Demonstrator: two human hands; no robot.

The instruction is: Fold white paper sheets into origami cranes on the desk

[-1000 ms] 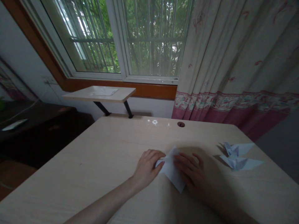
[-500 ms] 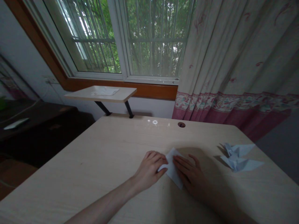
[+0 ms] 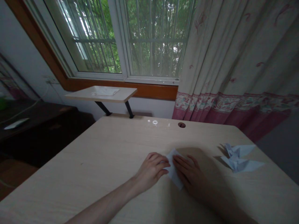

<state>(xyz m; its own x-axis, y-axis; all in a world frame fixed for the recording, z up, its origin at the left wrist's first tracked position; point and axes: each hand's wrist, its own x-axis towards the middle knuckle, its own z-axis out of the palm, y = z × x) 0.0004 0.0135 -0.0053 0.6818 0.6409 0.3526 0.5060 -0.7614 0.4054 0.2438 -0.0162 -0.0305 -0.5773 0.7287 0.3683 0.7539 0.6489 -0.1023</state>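
Note:
A small folded sheet of white paper (image 3: pixel 173 171) lies on the light wooden desk between my two hands. My left hand (image 3: pixel 153 169) comes in at the paper's left side, fingers curled and thumb close by, gripping its left edge. Across the right part of the sheet rests my right hand (image 3: pixel 189 173), its fingers stretched out flat and pressing the paper down. The fingers cover both side corners, while the top and bottom tips show. To the right stand two folded paper cranes (image 3: pixel 241 158) close together, wings pointing right.
The desk (image 3: pixel 112 149) has a round cable hole (image 3: pixel 181 125) near its back edge. At the back left a raised shelf (image 3: pixel 126 93) on black legs carries white paper (image 3: pixel 106 91). Behind are a barred window and a floral curtain (image 3: pixel 210 62). A dark table (image 3: pixel 58 112) stands left.
My left fingers have moved slightly right over the paper, and the left flap that stood out beneath them is now covered. My right hand has stayed nearly in place.

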